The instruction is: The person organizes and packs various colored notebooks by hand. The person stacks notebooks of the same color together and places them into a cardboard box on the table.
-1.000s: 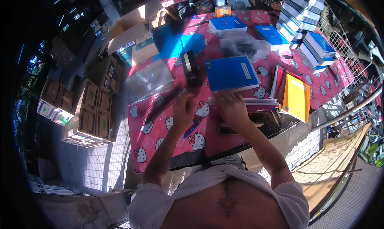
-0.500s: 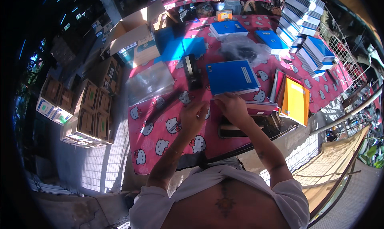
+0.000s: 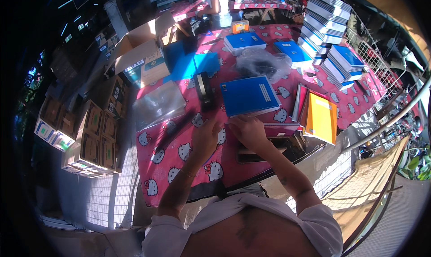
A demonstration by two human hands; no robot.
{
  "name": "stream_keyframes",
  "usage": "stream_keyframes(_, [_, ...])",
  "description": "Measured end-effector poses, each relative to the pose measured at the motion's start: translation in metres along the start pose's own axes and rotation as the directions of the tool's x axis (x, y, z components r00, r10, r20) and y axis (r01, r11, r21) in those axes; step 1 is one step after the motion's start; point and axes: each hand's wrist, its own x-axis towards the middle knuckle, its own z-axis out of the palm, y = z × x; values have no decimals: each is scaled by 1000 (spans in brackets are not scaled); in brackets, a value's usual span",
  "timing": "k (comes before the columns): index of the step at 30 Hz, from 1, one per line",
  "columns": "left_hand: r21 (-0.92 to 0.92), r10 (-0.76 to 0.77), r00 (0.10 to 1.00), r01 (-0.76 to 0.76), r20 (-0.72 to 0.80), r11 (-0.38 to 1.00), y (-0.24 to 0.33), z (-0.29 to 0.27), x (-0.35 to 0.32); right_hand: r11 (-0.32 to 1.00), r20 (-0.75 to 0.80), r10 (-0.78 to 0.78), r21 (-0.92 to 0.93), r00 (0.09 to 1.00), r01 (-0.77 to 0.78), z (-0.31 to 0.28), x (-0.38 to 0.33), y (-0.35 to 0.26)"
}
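Note:
A blue-covered notebook [image 3: 249,96], on top of a thin stack, lies in front of me on the pink patterned tablecloth. My right hand [image 3: 249,132] is at its near edge, fingers curled and pressed together; whatever they pinch is hidden. Left of it, my left hand [image 3: 206,136] hovers over the cloth near the notebook's corner, its fingers in shadow and blurred. A black stapler-like tool [image 3: 204,92] lies just left of the notebook. Right of my right hand are a purple-edged book stack [image 3: 282,129] and a yellow notebook [image 3: 320,118] leaning on red ones.
Clear plastic sheets [image 3: 159,105] and an open carton [image 3: 142,64] are at the left. Behind lie a crumpled plastic bag [image 3: 265,65], blue notebooks [image 3: 244,41] and a tall notebook pile [image 3: 324,26]. Boxes [image 3: 92,140] stand beyond the left edge. A person [image 3: 220,8] stands at a far table.
The whole view has shifted slightly, with things appearing lower and further left. My right hand stays at the notebook's edge, and my left stays beside it. More of the far person shows.

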Motion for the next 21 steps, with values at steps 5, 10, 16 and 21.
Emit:
stream_keyframes(5, [-96,49,998,-53,-43,994,3,1,3,1000,-61,-21,-1,998,21,-2,-1,1])
stream_keyframes(10, [-53,308,951,-307,-2,950,-5,-9,17,997,5,12,77,1000,-12,-3,4,4])
stream_keyframes(16, [-42,308,938,-305,158,951,5,-10,23,980,89,-23,197,996,5,-13,4,17])
stream_keyframes(21, [-94,145,887,-115,439,989,-4,-18,37,966,174,-99,253,980,53,-17,10,24])
